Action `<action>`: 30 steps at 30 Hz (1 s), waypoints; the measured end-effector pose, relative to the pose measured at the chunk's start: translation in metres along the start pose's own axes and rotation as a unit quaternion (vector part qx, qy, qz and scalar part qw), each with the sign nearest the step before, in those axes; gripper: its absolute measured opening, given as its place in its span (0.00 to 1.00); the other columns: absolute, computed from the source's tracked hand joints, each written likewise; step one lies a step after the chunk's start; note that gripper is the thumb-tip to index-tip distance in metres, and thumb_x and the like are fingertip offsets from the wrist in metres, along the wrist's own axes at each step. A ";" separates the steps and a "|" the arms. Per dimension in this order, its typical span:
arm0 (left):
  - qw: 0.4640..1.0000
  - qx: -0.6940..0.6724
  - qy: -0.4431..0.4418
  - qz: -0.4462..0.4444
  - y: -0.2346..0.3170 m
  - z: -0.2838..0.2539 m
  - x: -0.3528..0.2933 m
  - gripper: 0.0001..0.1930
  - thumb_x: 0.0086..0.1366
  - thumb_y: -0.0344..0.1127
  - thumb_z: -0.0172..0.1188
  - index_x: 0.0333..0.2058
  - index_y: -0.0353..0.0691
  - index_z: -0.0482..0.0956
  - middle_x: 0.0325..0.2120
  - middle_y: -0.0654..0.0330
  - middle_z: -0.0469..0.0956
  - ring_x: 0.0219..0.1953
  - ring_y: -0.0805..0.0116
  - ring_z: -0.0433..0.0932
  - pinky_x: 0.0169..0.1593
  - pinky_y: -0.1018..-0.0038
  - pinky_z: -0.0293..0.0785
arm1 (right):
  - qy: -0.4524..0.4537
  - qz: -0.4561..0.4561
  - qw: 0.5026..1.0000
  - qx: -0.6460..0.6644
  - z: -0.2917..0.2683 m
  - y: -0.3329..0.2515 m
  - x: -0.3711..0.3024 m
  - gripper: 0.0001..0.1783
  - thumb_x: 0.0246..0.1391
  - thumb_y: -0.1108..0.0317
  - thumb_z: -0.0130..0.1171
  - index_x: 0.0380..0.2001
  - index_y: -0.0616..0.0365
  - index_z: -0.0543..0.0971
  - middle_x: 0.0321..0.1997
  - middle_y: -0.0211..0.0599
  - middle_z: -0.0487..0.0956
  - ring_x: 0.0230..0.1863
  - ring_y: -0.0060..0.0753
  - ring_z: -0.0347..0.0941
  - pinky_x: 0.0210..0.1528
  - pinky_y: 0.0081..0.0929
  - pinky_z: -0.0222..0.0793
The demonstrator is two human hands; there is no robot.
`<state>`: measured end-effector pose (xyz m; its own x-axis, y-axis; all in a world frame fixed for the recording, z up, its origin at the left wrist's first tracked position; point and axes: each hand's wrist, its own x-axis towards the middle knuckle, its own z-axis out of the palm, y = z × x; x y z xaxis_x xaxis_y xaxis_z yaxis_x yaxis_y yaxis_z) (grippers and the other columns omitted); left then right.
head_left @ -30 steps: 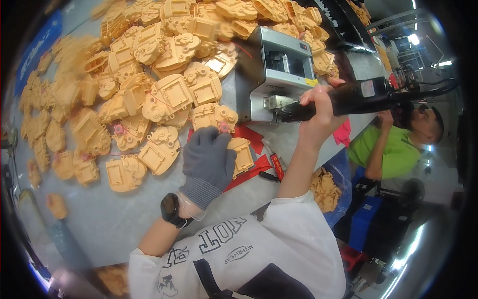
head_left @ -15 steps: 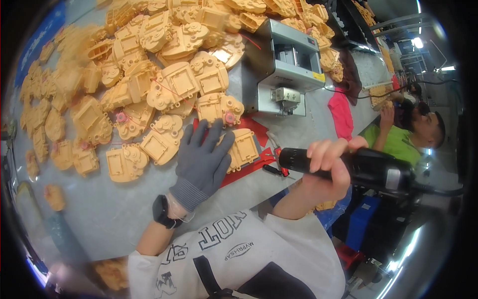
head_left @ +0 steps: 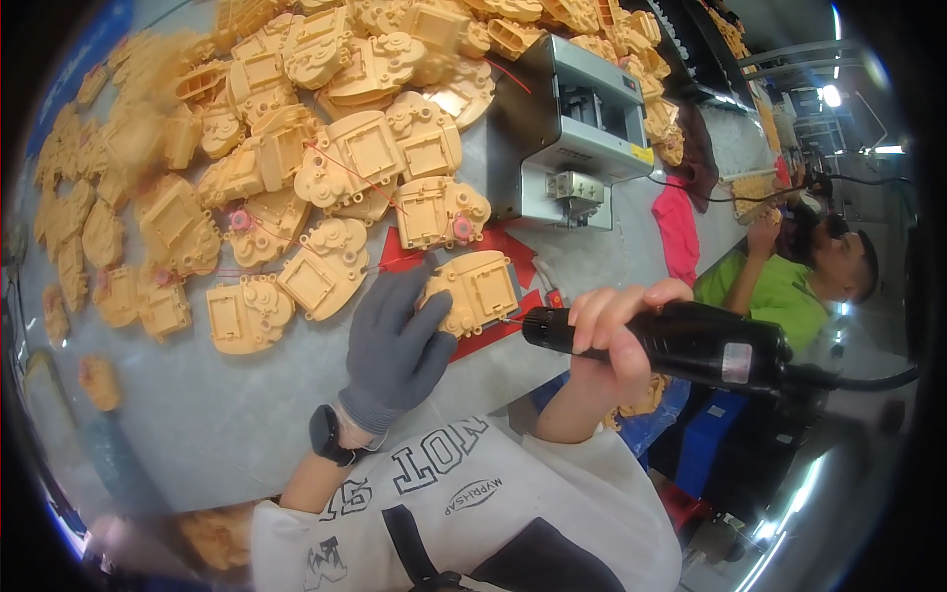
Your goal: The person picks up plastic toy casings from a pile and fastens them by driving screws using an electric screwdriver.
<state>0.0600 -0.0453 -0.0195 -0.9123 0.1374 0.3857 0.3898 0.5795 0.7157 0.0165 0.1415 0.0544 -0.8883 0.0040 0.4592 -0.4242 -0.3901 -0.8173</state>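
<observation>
My left hand, in a grey glove, grips the left edge of a yellow-orange plastic housing between thumb and fingers; its fingertips are partly hidden. The housing lies on a red mat and shows a rectangular recess. My bare right hand is wrapped round a black corded electric screwdriver, held nearly level. Its thin bit reaches the housing's lower right edge; whether it sits in a screw I cannot tell. Just beyond lies another housing with a small pink-red round part.
A heap of similar housings covers the table's left and far side, some with red wires. A grey and black bench machine stands beyond the mat. Pink cloth lies to its right. A co-worker in green sits at the far right.
The screwdriver has come left, bringing its bit to the housing. My left fingers have drawn back from the farther housing to the nearer one's left edge.
</observation>
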 end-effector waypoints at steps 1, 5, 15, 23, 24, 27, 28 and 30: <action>1.000 -0.018 -0.005 -0.014 -0.003 0.005 -0.004 0.22 0.48 0.28 0.59 0.45 0.36 0.71 0.48 0.45 0.68 0.48 0.46 0.69 0.51 0.58 0.65 | 0.007 0.010 1.000 -0.019 0.001 0.000 0.000 0.22 0.41 0.76 0.50 0.42 0.58 0.58 0.18 0.34 0.66 0.16 0.28 0.64 0.25 0.28 0.62; 0.999 -0.035 -0.002 -0.023 -0.005 0.009 -0.005 0.24 0.45 0.28 0.61 0.45 0.37 0.71 0.47 0.45 0.69 0.46 0.47 0.69 0.51 0.58 0.65 | 0.025 0.029 0.998 -0.056 0.002 0.005 -0.001 0.22 0.42 0.72 0.52 0.42 0.58 0.59 0.17 0.33 0.65 0.16 0.28 0.64 0.28 0.29 0.64; 0.999 -0.034 -0.004 -0.012 -0.012 0.011 -0.008 0.25 0.43 0.28 0.61 0.45 0.38 0.71 0.45 0.46 0.69 0.45 0.47 0.70 0.51 0.58 0.65 | 0.011 0.024 0.997 -0.076 0.009 0.005 -0.002 0.22 0.41 0.74 0.52 0.42 0.57 0.59 0.18 0.34 0.66 0.17 0.28 0.64 0.28 0.29 0.63; 0.999 -0.025 0.012 -0.019 -0.010 0.011 -0.007 0.24 0.43 0.30 0.62 0.43 0.40 0.72 0.44 0.50 0.69 0.36 0.55 0.70 0.39 0.64 0.66 | -0.013 0.003 0.993 -0.122 0.015 0.007 -0.006 0.21 0.42 0.76 0.53 0.41 0.56 0.59 0.19 0.35 0.67 0.17 0.29 0.65 0.27 0.28 0.63; 0.999 -0.026 0.010 -0.021 -0.010 0.012 -0.008 0.24 0.43 0.30 0.62 0.43 0.40 0.72 0.44 0.50 0.69 0.36 0.55 0.70 0.39 0.64 0.66 | -0.026 -0.006 0.992 -0.123 0.014 0.008 -0.006 0.21 0.42 0.77 0.53 0.40 0.56 0.59 0.19 0.36 0.68 0.17 0.29 0.65 0.26 0.28 0.63; 0.999 -0.023 0.007 -0.029 -0.012 0.014 -0.010 0.24 0.43 0.30 0.62 0.44 0.41 0.72 0.44 0.51 0.69 0.36 0.57 0.70 0.39 0.65 0.66 | -0.068 -0.015 0.991 -0.111 0.010 0.015 -0.008 0.21 0.42 0.82 0.53 0.39 0.57 0.58 0.21 0.36 0.68 0.18 0.29 0.65 0.22 0.26 0.64; 0.999 -0.021 0.007 -0.031 -0.013 0.013 -0.009 0.24 0.43 0.30 0.63 0.44 0.42 0.72 0.45 0.52 0.70 0.36 0.57 0.70 0.39 0.65 0.66 | -0.068 -0.012 0.992 -0.110 0.010 0.016 -0.006 0.21 0.42 0.82 0.53 0.39 0.57 0.58 0.21 0.36 0.68 0.18 0.29 0.65 0.22 0.26 0.64; 0.999 -0.023 0.007 -0.035 -0.012 0.012 -0.008 0.24 0.43 0.31 0.63 0.44 0.42 0.73 0.45 0.52 0.70 0.36 0.58 0.70 0.39 0.66 0.66 | -0.093 0.012 0.989 -0.118 0.012 0.015 -0.003 0.21 0.43 0.82 0.53 0.39 0.57 0.58 0.21 0.36 0.68 0.18 0.29 0.65 0.22 0.25 0.64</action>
<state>0.0612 -0.0438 -0.0387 -0.9357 0.0874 0.3417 0.3314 0.5499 0.7667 0.0146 0.1246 0.0453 -0.8604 -0.1808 0.4764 -0.4518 -0.1619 -0.8773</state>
